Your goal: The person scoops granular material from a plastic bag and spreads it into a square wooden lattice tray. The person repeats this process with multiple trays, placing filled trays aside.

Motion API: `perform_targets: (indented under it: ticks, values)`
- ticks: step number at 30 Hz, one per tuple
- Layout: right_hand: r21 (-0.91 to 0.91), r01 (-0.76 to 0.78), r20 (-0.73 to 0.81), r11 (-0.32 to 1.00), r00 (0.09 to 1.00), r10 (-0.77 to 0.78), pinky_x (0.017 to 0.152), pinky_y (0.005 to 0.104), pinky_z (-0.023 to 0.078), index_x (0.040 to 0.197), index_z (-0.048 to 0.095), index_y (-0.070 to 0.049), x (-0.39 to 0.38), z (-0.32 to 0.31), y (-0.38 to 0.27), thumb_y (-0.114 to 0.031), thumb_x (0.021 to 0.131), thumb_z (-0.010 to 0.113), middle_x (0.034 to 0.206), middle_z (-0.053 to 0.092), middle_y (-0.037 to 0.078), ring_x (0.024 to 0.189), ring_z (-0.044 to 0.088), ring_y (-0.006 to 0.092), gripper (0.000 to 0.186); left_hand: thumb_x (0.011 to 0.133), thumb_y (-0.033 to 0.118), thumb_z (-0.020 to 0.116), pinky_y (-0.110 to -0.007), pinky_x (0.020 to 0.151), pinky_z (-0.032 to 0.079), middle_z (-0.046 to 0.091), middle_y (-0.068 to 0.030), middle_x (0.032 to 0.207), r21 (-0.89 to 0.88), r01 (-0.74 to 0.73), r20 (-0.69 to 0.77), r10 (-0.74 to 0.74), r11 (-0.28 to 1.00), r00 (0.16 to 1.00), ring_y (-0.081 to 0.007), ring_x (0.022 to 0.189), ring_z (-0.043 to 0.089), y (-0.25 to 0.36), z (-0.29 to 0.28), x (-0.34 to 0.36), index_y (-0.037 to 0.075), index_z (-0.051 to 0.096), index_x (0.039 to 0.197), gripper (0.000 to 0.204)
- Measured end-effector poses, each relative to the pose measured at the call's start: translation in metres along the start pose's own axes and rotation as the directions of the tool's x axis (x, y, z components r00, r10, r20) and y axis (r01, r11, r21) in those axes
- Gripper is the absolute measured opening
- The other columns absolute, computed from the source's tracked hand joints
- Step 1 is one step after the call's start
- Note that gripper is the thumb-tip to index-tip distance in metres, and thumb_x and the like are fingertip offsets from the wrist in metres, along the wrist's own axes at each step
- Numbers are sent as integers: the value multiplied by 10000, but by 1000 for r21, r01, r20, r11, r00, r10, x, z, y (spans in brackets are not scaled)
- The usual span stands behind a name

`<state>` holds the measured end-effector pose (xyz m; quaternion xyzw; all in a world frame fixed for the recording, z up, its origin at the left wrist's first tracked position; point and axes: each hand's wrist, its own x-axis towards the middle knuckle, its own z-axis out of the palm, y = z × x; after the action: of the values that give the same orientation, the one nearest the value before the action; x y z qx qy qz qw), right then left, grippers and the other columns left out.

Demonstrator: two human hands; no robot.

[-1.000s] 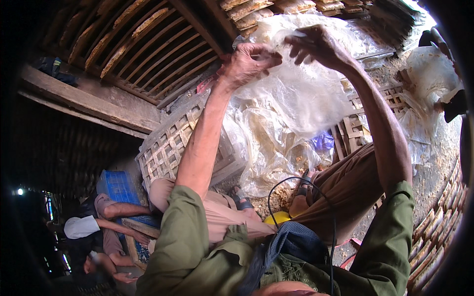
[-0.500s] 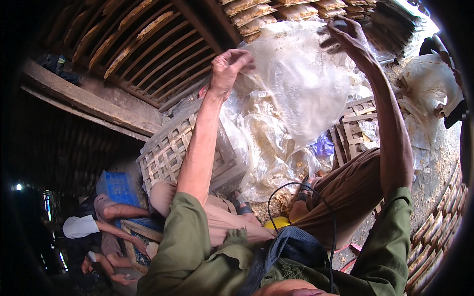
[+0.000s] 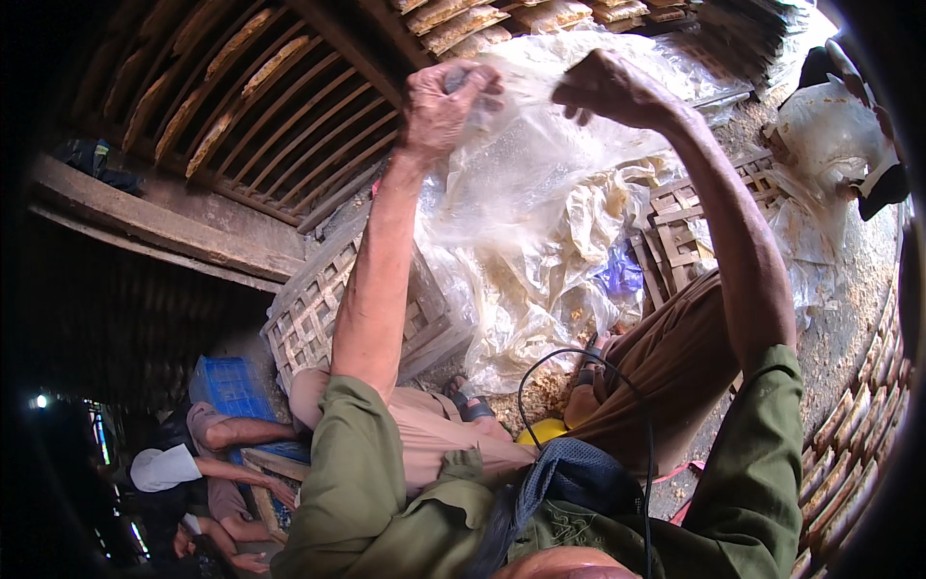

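My left hand (image 3: 446,104) is raised at the upper middle, its fingers pinched on the edge of a thin clear plastic sheet (image 3: 521,159). The sheet hangs between my hands and is smeared by motion. My right hand (image 3: 617,89) is up to the right of it, fingers curled downward and closed on the sheet's other side; its fingertips are partly hidden. Below lies a heap of crumpled clear plastic sheets (image 3: 531,289), spread over a woven slatted basket (image 3: 328,304).
A wooden slatted rack (image 3: 280,125) stands at the upper left, with flat packed slabs (image 3: 463,29) beyond. Another slatted crate (image 3: 680,227) lies right of the heap. More slabs (image 3: 849,454) line the lower right. At the lower left, a person (image 3: 231,473) sits beside a blue crate (image 3: 231,386).
My right hand has swung left toward my left hand, its spread fingers now curled. My left hand has risen slightly. The plastic sheet between them has been drawn up and shifted.
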<state>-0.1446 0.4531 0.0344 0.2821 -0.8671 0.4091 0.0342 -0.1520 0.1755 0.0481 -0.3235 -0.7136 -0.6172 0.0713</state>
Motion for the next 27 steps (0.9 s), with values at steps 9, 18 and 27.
perform_targets:
  ticks: [9, 18, 27]
  values:
    - [-592, -244, -83, 768, 966, 244, 941, 431, 576, 1265, 691, 19, -21, -9, 20, -445, 725, 921, 1190, 723, 235, 1128, 712, 328, 748, 968, 267, 787, -273, 542, 618, 797, -90, 887, -138, 130, -51, -138, 982, 989, -181, 738, 789, -2, -25, -14, 47, 792, 1055, 236]
    - [106, 170, -121, 980, 980, -157, 763, 335, 607, 1153, 777, -31, 9, 25, -26, -364, 1035, 683, 919, 780, 99, 828, 763, 185, 366, 983, 220, 765, -298, 625, 630, 797, -85, 1007, -223, 83, 123, -57, 971, 991, -187, 772, 775, -18, 14, -17, 59, 786, 1130, 220]
    - [202, 44, -396, 978, 917, 41, 619, 336, 639, 1091, 731, 12, -8, -13, -41, -83, 1036, 580, 867, 781, 114, 750, 784, 219, 186, 915, 456, 829, -270, 734, 564, 793, -52, 820, 328, 230, 144, -289, 916, 947, -106, 739, 724, -62, -39, -75, 62, 811, 1019, 408]
